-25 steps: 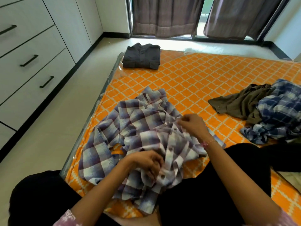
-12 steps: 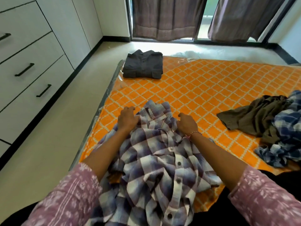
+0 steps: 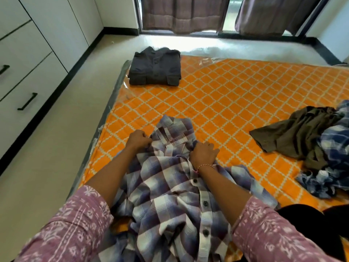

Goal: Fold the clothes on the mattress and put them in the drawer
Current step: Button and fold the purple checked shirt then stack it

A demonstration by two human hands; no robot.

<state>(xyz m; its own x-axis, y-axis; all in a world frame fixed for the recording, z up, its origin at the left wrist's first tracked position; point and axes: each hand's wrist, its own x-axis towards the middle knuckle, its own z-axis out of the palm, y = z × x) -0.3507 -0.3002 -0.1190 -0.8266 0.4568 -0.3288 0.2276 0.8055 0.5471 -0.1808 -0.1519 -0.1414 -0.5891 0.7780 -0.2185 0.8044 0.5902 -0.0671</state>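
Plaid shirt (image 3: 170, 188) on mattress (image 3: 226, 103): left hand (image 3: 138, 140) and right hand (image 3: 204, 154) fingers curled, gripping shoulders beside the collar.

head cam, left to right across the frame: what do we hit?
drawer front → floor → folded dark shirt → left hand → right hand, both gripping the purple plaid shirt near its collar → olive garment → blue plaid garment
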